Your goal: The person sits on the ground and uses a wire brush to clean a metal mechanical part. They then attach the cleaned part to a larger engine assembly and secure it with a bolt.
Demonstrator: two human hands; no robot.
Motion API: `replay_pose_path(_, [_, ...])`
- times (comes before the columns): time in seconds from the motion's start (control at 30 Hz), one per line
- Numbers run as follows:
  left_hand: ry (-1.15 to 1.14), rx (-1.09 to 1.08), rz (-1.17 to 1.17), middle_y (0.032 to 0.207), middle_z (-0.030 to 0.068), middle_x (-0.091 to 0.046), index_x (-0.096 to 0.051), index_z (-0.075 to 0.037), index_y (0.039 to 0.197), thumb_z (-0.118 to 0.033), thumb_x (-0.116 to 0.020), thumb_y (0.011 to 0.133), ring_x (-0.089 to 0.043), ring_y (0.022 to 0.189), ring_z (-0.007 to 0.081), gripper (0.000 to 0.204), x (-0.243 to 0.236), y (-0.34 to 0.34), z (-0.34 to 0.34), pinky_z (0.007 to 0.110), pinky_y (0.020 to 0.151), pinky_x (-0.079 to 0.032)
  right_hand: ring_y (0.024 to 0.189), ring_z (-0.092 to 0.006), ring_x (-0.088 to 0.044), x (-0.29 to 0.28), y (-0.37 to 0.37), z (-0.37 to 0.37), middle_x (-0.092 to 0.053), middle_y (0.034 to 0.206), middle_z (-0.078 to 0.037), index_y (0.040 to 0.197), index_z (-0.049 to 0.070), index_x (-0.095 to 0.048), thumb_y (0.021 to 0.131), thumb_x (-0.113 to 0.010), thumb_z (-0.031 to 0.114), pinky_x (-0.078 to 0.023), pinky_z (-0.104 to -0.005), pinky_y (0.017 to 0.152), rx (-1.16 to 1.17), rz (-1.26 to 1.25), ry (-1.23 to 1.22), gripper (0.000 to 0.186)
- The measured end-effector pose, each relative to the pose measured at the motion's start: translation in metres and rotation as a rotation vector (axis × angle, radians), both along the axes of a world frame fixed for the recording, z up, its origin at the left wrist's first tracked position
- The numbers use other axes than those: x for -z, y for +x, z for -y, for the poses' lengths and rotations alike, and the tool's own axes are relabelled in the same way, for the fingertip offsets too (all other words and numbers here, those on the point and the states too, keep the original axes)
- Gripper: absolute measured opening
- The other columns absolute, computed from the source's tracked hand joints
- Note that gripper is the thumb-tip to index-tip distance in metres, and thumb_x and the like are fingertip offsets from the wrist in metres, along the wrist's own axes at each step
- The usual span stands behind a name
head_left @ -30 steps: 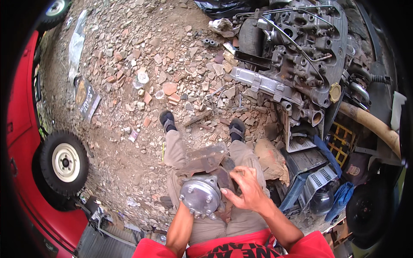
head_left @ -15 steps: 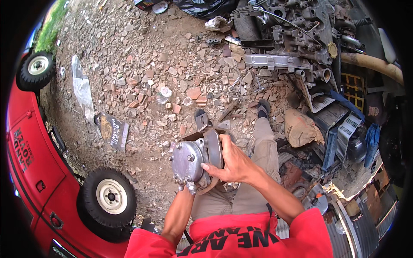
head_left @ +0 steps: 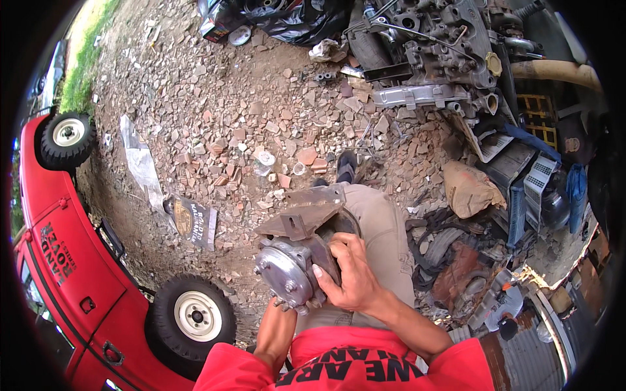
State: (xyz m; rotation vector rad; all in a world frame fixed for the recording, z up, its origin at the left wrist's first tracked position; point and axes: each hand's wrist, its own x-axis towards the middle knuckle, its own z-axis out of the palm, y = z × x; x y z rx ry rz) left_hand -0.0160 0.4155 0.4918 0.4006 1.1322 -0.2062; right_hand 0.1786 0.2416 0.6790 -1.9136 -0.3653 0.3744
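Observation:
I hold a heavy metal pump-like unit (head_left: 285, 270) over my lap. Its round grey cover has bolts around the rim and faces left. A rusty, flat-plated bracket (head_left: 303, 212) is joined to its far side. My right hand (head_left: 352, 274) is closed on the unit's right side, the thumb against the housing by the round cover and the fingers bent over the edge. My left hand (head_left: 282, 314) comes up from below under the cover; only its wrist end shows, and its fingers are hidden behind the unit, which it supports.
A red vehicle (head_left: 78, 254) with a large tyre (head_left: 195, 316) stands at the left. Broken tile rubble (head_left: 228, 117) covers the ground ahead. An engine (head_left: 437, 49) lies at the far right, with a brown sack (head_left: 471, 189) and plastic crates (head_left: 531, 195) nearer.
The unit has tipped and turned, bringing the flat bracket plate up into view, and sits slightly lower. My right hand has moved down and right with it. My legs and the view have shifted.

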Motion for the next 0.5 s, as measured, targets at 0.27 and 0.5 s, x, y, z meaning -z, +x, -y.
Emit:
replay_pose_path(0.27, [0.006,0.102,-0.053,0.105,0.0106,-0.066,-0.063,-0.007,0.113,-0.037,-0.049,0.1,-0.065,0.094,0.0245,0.036,-0.005,0.047,-0.015,0.04,0.081,-0.055,0.126,-0.036,-0.046,0.003,0.032,0.014,-0.06,0.119,-0.011,0.104,0.008,-0.055,0.082,-0.074,0.039,-0.029,-0.0506,0.103,0.136,0.211,0.046,0.042])
replay_pose_path(0.5, [-0.006,0.197,-0.094,0.104,0.0105,-0.066,-0.064,-0.007,0.112,-0.037,-0.05,0.099,-0.065,0.093,0.0245,0.035,-0.012,0.107,-0.026,0.039,0.081,-0.055,0.127,-0.0344,-0.047,0.008,0.084,0.031,-0.046,0.135,-0.026,0.137,-0.004,-0.039,0.09,-0.066,0.048,-0.036,-0.0432,0.108,0.375,-0.197,0.118,0.075])
